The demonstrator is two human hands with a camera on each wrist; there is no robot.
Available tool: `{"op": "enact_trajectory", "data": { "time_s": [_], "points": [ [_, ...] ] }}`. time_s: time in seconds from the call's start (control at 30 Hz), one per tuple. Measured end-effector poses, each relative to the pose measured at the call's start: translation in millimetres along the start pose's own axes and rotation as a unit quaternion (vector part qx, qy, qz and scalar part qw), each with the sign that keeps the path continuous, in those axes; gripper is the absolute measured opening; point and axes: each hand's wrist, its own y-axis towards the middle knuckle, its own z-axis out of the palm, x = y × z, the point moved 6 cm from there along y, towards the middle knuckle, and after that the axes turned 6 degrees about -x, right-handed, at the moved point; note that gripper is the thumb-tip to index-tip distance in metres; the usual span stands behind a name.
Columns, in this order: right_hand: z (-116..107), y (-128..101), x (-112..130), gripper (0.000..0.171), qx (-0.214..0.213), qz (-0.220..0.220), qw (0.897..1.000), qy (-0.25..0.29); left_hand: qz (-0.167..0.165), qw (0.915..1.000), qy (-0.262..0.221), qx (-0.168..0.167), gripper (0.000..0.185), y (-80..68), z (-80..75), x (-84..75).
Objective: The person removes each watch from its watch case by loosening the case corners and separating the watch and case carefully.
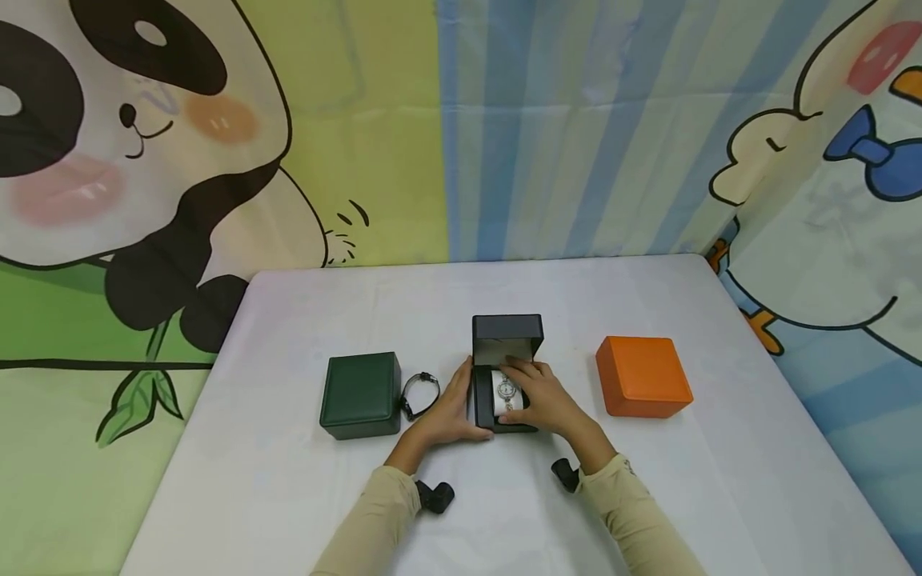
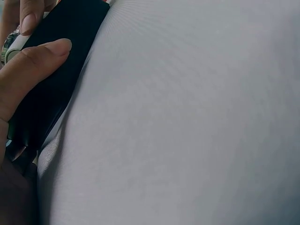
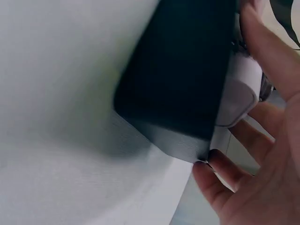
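A black watch box (image 1: 507,326) stands with its lid up at mid-table. Inside it sits a white cushion (image 3: 241,86) wrapped by a silver watch (image 1: 507,390). My left hand (image 1: 450,412) holds the box at its left side, the thumb (image 2: 44,56) lying across the front face. From the right, my right hand (image 1: 540,396) spans the cushion between thumb and fingers; in the right wrist view the cushion stands partly out past the box edge. Two fingertips there are close to the box corner. Part of the watch is hidden by the right hand.
Left of the box are a closed green box (image 1: 360,392) and a dark-strapped watch (image 1: 420,396) standing on its band. An orange box (image 1: 643,376) is on the right. A white cloth (image 1: 288,512) covers the table, with printed curtains (image 1: 562,128) behind.
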Motion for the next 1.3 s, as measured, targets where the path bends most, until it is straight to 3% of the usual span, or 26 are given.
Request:
{"op": "enact_trajectory", "data": {
  "time_s": [0.27,0.47,0.67,0.87,0.97,1.13,1.3],
  "points": [
    [-2,3,4,0.067,-0.028,-0.040,0.999,-0.005,0.013,0.9997,0.005,-0.018,0.130,2.3,1.3,4.1],
    [-4,3,1,0.059,0.007,-0.040,0.997,0.069,0.016,0.9997,0.000,-0.018,0.129,4.3,3.2,3.5],
    [-4,1,0,0.055,0.007,-0.043,0.993,0.112,-0.008,0.9998,0.003,-0.020,0.129,-2.3,1.0,-2.0],
    [-6,-2,5,0.066,-0.014,-0.053,0.990,0.128,-0.053,0.9984,-0.003,-0.022,0.128,-18.8,-3.4,-9.1],
    [-7,-3,6,0.068,-0.022,-0.047,0.990,0.128,-0.024,0.9986,0.010,-0.046,0.125,-23.4,-7.9,-20.0],
    [-14,-4,9,0.068,-0.047,-0.031,0.986,0.155,0.081,0.9889,0.050,-0.114,0.112,-28.2,-13.3,-48.2],
    [-27,-10,23,0.065,-0.065,-0.060,0.976,0.198,0.120,0.9833,0.002,-0.137,0.093,-31.9,-14.7,-68.0]
  ]
}}
